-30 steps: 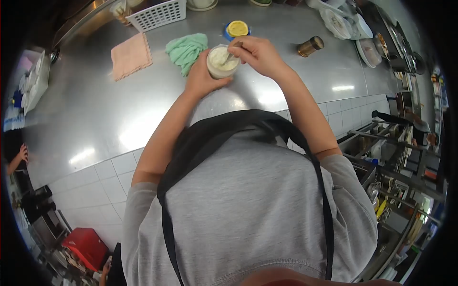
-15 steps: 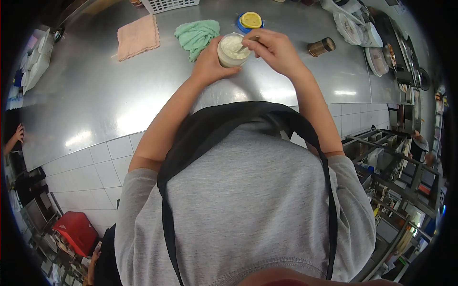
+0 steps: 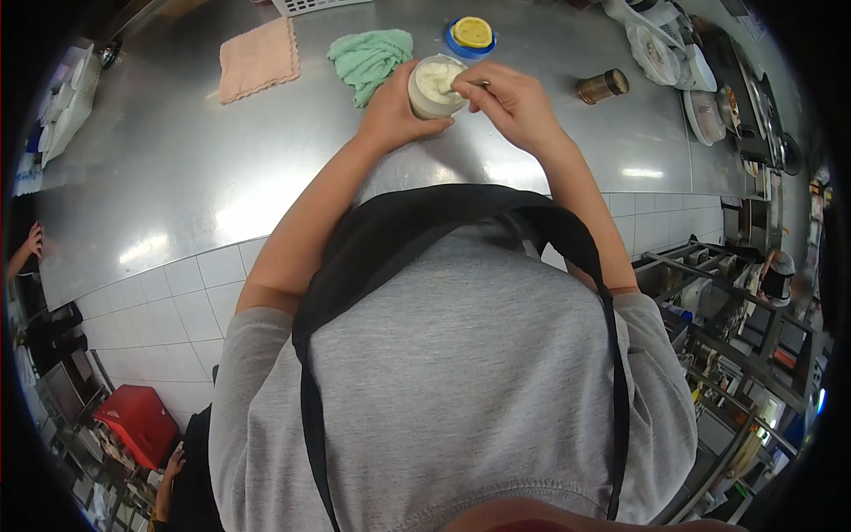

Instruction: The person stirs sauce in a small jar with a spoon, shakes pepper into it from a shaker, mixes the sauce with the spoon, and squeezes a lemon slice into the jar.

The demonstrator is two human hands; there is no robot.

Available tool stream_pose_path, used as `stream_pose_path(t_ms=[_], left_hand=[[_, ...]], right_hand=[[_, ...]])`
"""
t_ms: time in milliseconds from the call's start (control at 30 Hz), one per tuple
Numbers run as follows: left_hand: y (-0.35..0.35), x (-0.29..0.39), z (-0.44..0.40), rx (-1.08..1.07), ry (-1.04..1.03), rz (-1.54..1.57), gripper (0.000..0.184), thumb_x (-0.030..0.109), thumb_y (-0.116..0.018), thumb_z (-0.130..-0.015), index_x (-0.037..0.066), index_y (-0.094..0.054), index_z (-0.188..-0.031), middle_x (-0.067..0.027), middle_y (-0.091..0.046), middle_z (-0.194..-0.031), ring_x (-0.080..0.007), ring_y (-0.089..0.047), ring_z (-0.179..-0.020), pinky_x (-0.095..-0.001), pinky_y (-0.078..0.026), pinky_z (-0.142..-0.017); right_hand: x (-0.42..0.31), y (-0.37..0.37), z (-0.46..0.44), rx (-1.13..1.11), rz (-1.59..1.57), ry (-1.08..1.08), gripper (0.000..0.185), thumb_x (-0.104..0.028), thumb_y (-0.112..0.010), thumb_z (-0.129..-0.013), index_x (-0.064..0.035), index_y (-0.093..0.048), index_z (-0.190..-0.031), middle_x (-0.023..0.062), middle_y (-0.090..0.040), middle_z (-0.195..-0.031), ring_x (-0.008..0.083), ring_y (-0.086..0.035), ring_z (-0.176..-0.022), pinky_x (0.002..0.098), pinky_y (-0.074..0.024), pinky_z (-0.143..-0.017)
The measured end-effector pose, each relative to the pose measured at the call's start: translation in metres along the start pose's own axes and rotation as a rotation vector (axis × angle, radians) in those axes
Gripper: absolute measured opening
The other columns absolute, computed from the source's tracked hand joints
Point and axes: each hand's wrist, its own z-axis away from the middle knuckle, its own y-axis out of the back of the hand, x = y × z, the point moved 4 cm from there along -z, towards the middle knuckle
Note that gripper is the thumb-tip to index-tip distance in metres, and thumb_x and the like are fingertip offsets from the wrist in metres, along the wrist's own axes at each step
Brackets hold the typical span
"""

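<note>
My left hand (image 3: pixel 394 113) is wrapped round a clear jar (image 3: pixel 432 108) of thick white cream (image 3: pixel 438 78), tilted a little on the steel table. In my right hand (image 3: pixel 512 105) is the handle of a metal spoon (image 3: pixel 480 83), pinched between thumb and fingers. Its lower end is down in the cream and hidden. Just behind the jar, a cut lemon half (image 3: pixel 472 32) rests on a blue lid (image 3: pixel 471 50). A crumpled green cloth (image 3: pixel 370 58) lies beside my left hand.
A peach cloth (image 3: pixel 260 62) lies flat at the left of the steel table (image 3: pixel 186 160). To the right lies a shaker jar (image 3: pixel 603 86). White containers (image 3: pixel 698 78) line the right side, and a white basket (image 3: pixel 319 5) stands at the back. Another person's hand (image 3: pixel 34 239) touches the left edge.
The spoon and my right hand have shifted slightly right and down, with the spoon still in the cream. My left hand keeps its hold on the jar. The view has tilted slightly.
</note>
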Motion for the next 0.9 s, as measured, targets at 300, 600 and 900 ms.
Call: stream_pose_path(t_ms=[300,600,900], left_hand=[[0.0,0.001,0.0,-0.008,0.019,-0.042,0.088,0.034,-0.083,-0.055,0.003,-0.039,-0.125,-0.0192,-0.057,-0.113,-0.0336,-0.056,-0.105,-0.0393,-0.045,-0.09],[0.0,0.002,0.0,-0.051,0.083,-0.068,0.091,0.03,-0.084,-0.056,0.003,-0.036,-0.128,-0.015,-0.056,-0.116,-0.0269,-0.056,-0.108,-0.0356,-0.044,-0.092],[0.001,-0.001,0.001,-0.032,0.056,-0.053,0.088,0.035,-0.083,-0.055,0.003,-0.04,-0.124,-0.0189,-0.058,-0.112,-0.0334,-0.057,-0.105,-0.0391,-0.045,-0.089]], right_hand=[[-0.001,0.027,-0.011,0.101,0.017,-0.039,0.016,-0.013,-0.058,-0.09,0.0011,-0.064,-0.095,0.0056,-0.06,-0.081,0.01,-0.059,-0.065,0.022,-0.0484,-0.06],[0.002,0.028,-0.016,0.099,-0.211,-0.114,0.02,-0.02,-0.058,-0.09,-0.0018,-0.063,-0.094,0.0077,-0.061,-0.075,0.0132,-0.061,-0.061,0.0263,-0.0489,-0.057],[-0.003,0.017,-0.021,0.039,-0.153,-0.116,0.02,-0.02,-0.059,-0.09,-0.0011,-0.063,-0.092,0.0074,-0.063,-0.075,0.0149,-0.062,-0.061,0.0272,-0.0485,-0.057]])
